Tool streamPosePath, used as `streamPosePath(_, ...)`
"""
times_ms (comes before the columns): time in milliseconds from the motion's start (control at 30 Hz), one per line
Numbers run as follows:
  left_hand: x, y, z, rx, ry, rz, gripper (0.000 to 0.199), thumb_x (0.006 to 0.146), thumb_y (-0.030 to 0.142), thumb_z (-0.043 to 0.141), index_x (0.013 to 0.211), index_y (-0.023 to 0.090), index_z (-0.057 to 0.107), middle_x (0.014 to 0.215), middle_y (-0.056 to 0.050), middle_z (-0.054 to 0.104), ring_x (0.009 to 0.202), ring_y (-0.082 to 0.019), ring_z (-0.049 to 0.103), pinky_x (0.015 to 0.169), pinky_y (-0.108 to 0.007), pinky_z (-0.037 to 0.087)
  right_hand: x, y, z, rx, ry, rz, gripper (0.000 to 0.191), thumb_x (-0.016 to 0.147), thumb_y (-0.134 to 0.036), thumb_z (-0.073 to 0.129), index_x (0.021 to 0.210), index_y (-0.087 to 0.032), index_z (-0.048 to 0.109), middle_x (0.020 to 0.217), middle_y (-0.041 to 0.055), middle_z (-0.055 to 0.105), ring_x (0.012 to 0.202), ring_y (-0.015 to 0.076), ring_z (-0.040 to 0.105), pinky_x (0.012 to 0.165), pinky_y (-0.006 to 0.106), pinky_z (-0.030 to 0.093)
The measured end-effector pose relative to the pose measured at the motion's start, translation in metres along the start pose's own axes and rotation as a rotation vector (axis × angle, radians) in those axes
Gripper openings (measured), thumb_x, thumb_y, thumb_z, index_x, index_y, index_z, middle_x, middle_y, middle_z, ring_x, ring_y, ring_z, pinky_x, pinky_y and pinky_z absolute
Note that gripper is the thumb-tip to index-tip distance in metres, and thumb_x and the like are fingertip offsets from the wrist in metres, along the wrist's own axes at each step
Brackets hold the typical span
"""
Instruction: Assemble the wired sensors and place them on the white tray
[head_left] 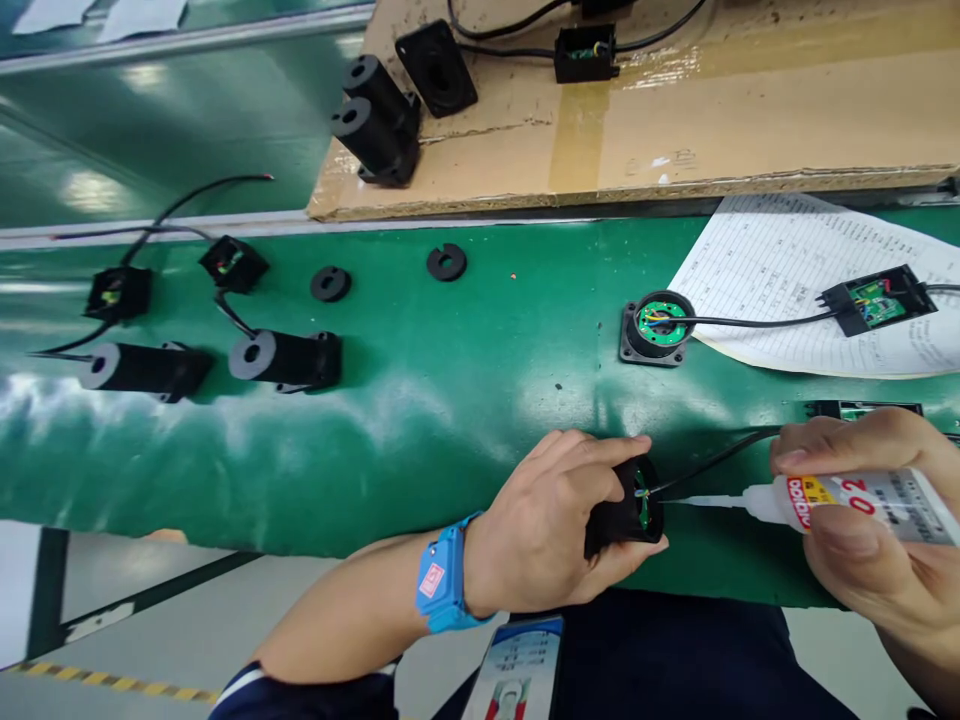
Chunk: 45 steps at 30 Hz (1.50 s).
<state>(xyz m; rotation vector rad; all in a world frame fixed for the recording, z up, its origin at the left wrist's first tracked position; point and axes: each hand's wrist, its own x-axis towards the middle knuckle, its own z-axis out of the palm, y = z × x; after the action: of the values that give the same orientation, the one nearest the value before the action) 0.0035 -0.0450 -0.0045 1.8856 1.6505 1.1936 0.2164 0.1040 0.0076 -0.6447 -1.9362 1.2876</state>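
Note:
My left hand (559, 520), with a blue wrist strap (448, 580), grips a round black housing (619, 510) tilted on its side. Its open end faces right and shows a green circuit board with thin wires, and a black cable (720, 460) runs out of it. In my right hand (862, 560) lies a white glue bottle (885, 500) with red and yellow print. Its long thin nozzle (705, 501) points left, with the tip at the housing's opening. Above, a similar open housing (657, 328) is wired to a small black box (877, 300) with a green board.
Black cylinders (285, 357) with wired boxes (118, 293) lie at left on the green mat (450, 400). Two slotted black rings (447, 262) sit mid-mat. Cardboard (712, 120) at the back bears more black parts. A written sheet (810, 250) lies right; a phone (517, 668) is below.

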Motion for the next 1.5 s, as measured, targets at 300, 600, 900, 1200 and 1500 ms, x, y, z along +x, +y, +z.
streamPosePath(300, 0.0028, -0.0004, 0.0011, 0.035, -0.006, 0.009, 0.040, 0.089, 0.034, 0.077, 0.098, 0.024, 0.039, 0.123, -0.016, 0.074, 0.079, -0.020, 0.071, 0.071, -0.037, 0.052, 0.0013, -0.0076, 0.0009, -0.096, -0.085, -0.055, 0.017, 0.089, -0.030, 0.073, 0.105, -0.024, 0.070, 0.074, 0.0003, 0.062, 0.058, 0.0158, 0.061, 0.044, 0.032, 0.044)
streamPosePath(600, 0.0026, -0.0003, 0.0025, 0.052, 0.005, 0.028, 0.041, 0.087, 0.032, 0.079, 0.100, 0.025, 0.040, 0.123, -0.015, 0.074, 0.078, -0.020, 0.070, 0.071, -0.037, 0.050, 0.0054, -0.0061, 0.0036, -0.129, -0.089, -0.132, 0.017, 0.090, -0.026, 0.071, 0.106, -0.024, 0.068, 0.076, -0.0002, 0.063, 0.061, 0.0160, 0.062, 0.049, 0.031, 0.049)
streamPosePath(900, 0.0006, -0.0022, 0.0037, 0.021, -0.003, 0.009, 0.042, 0.088, 0.032, 0.078, 0.099, 0.023, 0.039, 0.123, -0.018, 0.073, 0.083, -0.022, 0.071, 0.072, -0.039, 0.052, 0.0057, -0.0061, 0.0045, -0.179, -0.097, -0.132, 0.012, 0.092, -0.027, 0.070, 0.103, -0.024, 0.066, 0.077, -0.0014, 0.062, 0.060, 0.0128, 0.061, 0.050, 0.029, 0.049)
streamPosePath(1200, -0.0015, 0.0004, 0.0024, -0.165, -0.060, -0.177, 0.054, 0.084, 0.041, 0.081, 0.102, 0.025, 0.033, 0.122, -0.019, 0.073, 0.101, -0.030, 0.075, 0.086, -0.046, 0.054, 0.0072, -0.0086, 0.0054, -0.238, -0.102, -0.204, 0.015, 0.092, -0.030, 0.069, 0.105, -0.025, 0.064, 0.071, -0.0031, 0.065, 0.057, 0.0139, 0.064, 0.047, 0.028, 0.052)
streamPosePath(1500, 0.0032, 0.0014, -0.0009, -0.363, -0.120, -0.329, 0.058, 0.081, 0.037, 0.085, 0.106, 0.026, 0.034, 0.125, -0.014, 0.071, 0.103, -0.026, 0.073, 0.081, -0.037, 0.053, 0.0033, -0.0064, -0.0009, -0.145, -0.066, -0.180, 0.023, 0.084, -0.029, 0.078, 0.104, -0.021, 0.071, 0.072, 0.0009, 0.068, 0.056, 0.0164, 0.065, 0.046, 0.031, 0.052)
